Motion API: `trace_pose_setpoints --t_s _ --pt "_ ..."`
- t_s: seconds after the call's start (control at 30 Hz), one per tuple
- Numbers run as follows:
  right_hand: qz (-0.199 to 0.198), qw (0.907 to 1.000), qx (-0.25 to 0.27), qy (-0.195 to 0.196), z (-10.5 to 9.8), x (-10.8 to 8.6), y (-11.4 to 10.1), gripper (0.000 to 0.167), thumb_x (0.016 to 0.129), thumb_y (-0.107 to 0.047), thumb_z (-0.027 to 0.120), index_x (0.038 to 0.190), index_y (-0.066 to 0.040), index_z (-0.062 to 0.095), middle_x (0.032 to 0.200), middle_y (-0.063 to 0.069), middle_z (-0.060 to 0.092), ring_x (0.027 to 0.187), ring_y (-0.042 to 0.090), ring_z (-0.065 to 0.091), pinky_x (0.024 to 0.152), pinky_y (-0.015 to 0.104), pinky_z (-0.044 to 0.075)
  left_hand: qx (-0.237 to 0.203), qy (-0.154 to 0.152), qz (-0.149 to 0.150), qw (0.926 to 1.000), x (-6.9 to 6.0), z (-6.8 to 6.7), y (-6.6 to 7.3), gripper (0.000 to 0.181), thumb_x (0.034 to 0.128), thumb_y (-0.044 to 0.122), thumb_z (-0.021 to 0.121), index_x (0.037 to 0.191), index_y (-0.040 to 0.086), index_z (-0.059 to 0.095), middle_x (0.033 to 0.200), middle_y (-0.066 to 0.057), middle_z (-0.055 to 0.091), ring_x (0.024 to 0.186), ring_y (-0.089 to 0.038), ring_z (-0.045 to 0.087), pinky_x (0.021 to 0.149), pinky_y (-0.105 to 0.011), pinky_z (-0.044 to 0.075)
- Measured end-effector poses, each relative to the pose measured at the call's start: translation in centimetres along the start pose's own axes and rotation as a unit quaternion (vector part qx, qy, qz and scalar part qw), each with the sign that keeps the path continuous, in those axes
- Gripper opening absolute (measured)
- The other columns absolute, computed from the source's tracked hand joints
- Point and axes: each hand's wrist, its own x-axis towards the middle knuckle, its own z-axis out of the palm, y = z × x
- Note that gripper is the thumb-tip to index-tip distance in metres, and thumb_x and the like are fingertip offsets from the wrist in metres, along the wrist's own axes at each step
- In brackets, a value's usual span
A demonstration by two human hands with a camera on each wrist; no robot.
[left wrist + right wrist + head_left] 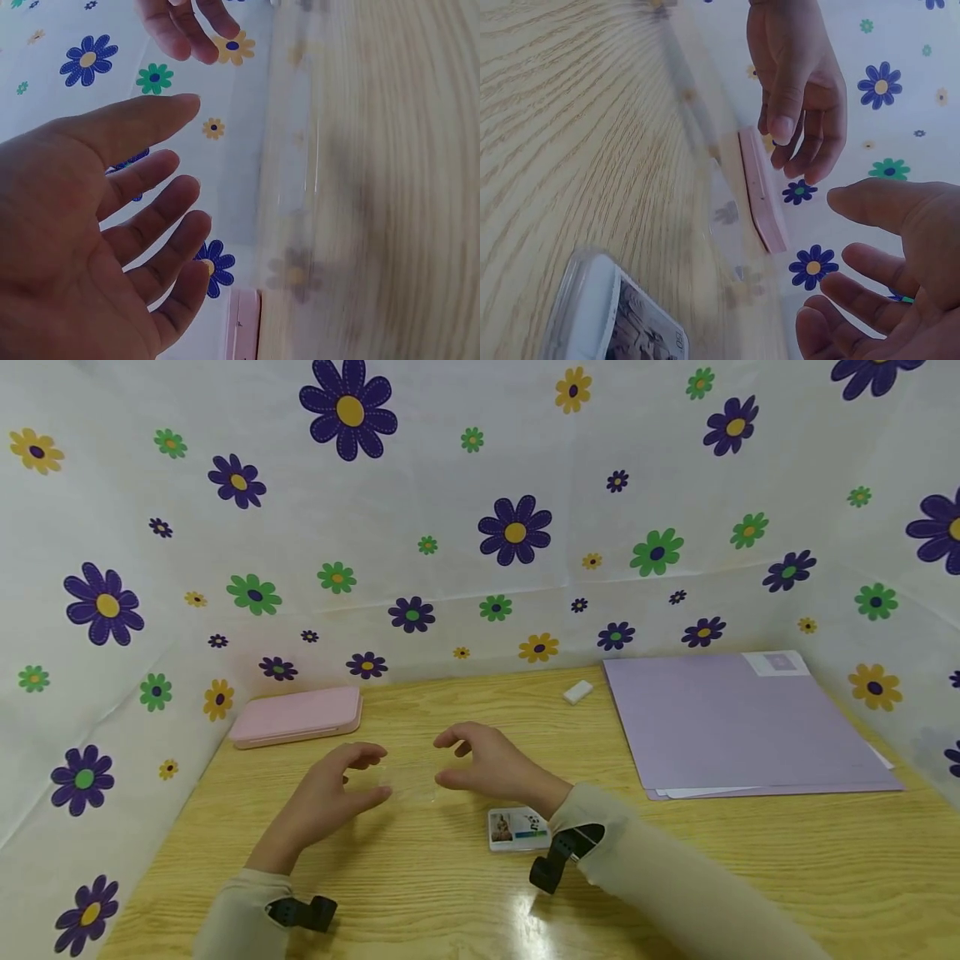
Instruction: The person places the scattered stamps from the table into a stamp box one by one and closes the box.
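A clear, flat rectangular piece (410, 782), apparently plastic, lies on the wooden table between the two hands. My left hand (337, 789) hovers at its left side with fingers loosely bent and thumb apart, holding nothing. Opposite it, my right hand (487, 766) is held in the same loose curve with nothing in its grasp. In the left wrist view the transparent piece (298, 150) is seen beyond the fingertips, which look apart from it. Near the right wrist lies a small white-edged case (517, 829) with a printed picture, partly covered by the sleeve.
A pink case (297, 717) rests at the back left of the wooden table (420, 902). Toward the back is a small white block (578, 692). A purple folder (742, 727) with papers inside lies at right. Flower-printed cloth (435, 468) hangs behind.
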Motion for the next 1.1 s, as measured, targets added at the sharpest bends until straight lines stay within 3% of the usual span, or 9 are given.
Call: trace_pose_setpoints --t_s 0.23,0.57,0.8,1.1 --pt "0.019 0.9997 -0.008 -0.013 1.0 1.2 0.2 0.05 0.088 -0.018 0.076 0.133 -0.007 0.057 0.135 0.009 0.055 0.117 0.032 0.053 0.091 0.04 0.048 -0.002 -0.032 0.001 0.9995 0.3 -0.5 -1.4 0.058 0.0879 0.026 0.077 0.137 0.009 0.053 0.135 -0.011 0.054 0.124 -0.035 0.048 0.098 -0.06 0.039" --pt "0.037 0.9985 -0.035 -0.021 1.9 2.3 0.8 0.058 0.086 -0.018 0.078 0.136 -0.002 0.053 0.133 0.015 0.052 0.116 0.032 0.053 0.095 0.042 0.045 -0.002 -0.07 -0.029 0.9971 1.3 -0.2 -2.7 0.072 0.0843 0.03 0.08 0.144 0.009 0.046 0.14 -0.017 0.049 0.125 -0.038 0.046 0.101 -0.059 0.036" --pt "0.041 0.9964 -0.064 -0.039 2.4 2.9 1.1 0.063 0.083 -0.018 0.081 0.136 0.002 0.053 0.131 0.017 0.053 0.122 0.03 0.05 0.102 0.041 0.041 0.006 -0.096 -0.047 0.9942 2.0 0.2 -3.4 0.073 0.0817 0.033 0.082 0.142 0.008 0.05 0.135 -0.013 0.054 0.125 -0.035 0.047 0.104 -0.058 0.034" --pt "0.047 0.9888 -0.129 -0.057 2.9 3.5 1.3 0.069 0.079 -0.026 0.084 0.137 -0.003 0.054 0.12 0.012 0.053 0.107 0.024 0.051 0.094 0.039 0.043 0.018 -0.11 -0.032 0.9932 2.4 0.2 -3.9 0.073 0.0782 0.036 0.084 0.139 0.009 0.053 0.133 -0.014 0.051 0.121 -0.036 0.047 0.103 -0.057 0.034"
